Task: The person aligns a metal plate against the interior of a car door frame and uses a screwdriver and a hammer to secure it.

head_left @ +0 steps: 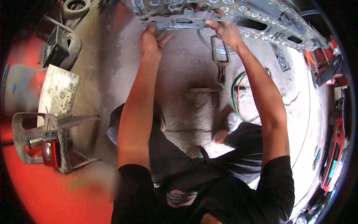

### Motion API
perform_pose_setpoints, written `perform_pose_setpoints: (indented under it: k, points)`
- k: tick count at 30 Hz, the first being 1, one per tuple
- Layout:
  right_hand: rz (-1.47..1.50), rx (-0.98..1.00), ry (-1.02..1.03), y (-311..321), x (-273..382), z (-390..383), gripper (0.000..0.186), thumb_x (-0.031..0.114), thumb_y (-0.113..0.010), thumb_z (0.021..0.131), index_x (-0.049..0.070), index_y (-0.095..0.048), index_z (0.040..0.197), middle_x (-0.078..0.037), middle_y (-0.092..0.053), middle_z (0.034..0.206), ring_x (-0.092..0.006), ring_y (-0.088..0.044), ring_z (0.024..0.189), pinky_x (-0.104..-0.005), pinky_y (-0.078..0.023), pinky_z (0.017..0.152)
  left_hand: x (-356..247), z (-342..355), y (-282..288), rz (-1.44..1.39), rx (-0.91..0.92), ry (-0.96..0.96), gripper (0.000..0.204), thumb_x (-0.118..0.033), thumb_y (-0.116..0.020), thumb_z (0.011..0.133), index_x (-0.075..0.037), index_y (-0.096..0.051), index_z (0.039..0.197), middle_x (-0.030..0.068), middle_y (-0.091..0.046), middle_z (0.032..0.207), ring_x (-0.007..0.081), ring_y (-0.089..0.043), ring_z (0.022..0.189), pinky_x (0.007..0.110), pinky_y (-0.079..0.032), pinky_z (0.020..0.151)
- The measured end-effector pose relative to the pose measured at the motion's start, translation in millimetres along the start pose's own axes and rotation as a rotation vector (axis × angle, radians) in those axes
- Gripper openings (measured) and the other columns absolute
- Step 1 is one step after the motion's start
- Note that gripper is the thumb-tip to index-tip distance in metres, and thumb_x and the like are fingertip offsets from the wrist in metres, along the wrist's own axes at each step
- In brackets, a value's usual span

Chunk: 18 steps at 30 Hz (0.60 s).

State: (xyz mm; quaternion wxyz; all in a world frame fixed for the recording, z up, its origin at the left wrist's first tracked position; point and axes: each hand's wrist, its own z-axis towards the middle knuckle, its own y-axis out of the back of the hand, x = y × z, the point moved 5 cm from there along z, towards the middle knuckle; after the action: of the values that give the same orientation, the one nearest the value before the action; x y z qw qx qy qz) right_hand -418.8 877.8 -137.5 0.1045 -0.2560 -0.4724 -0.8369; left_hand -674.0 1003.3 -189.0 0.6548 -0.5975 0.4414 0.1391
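A bare grey metal car body panel (220,23) with round weld marks and oblong holes spans the top of the head view. My left hand (151,42) is at the left part of its lower edge, one finger raised against the metal and the others spread apart. Farther right, my right hand (228,34) grips the same edge, its fingertips on the metal. Between the hands, a shiny bluish strip (179,27) runs along the edge; whether it is separate from the panel I cannot tell.
Below the panel, a long metal frame tool (226,66), a hammer-like tool (205,90) and green and red hoses (235,98) lie on the concrete floor. A metal bracket with a red lamp (50,149), a curved metal sheet (59,89) and a tyre (75,8) are on the left.
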Motion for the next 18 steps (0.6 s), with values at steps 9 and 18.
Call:
perform_pose_setpoints:
  k: [9, 18]
  points:
    - [0.233, -0.051, -0.085, -0.3, 6.5, 13.6, 0.050, 0.044, -0.072, 0.092, -0.004, -0.072, 0.106, -0.016, -0.073, 0.082, -0.0161, -0.069, 0.074, -0.0344, -0.055, 0.069, 4.3, -1.4, 1.1, 0.017, -0.011, -0.019, 0.053, -0.012, -0.051, 0.098, 0.006, -0.037, 0.146, 0.0231, -0.046, 0.141, 0.0470, -0.050, 0.128, 0.057, -0.055, 0.096]
    - [0.111, 0.266, -0.157, -12.7, 6.4, -85.4, 0.042, 0.045, -0.064, 0.096, 0.014, -0.073, 0.121, -0.009, -0.073, 0.114, -0.0233, -0.069, 0.104, -0.0338, -0.052, 0.096, 13.0, -6.6, 42.9, 0.202, -0.136, 0.048, 0.036, -0.008, -0.053, 0.097, 0.003, -0.052, 0.131, 0.0178, -0.060, 0.121, 0.0360, -0.062, 0.112, 0.052, -0.057, 0.093]
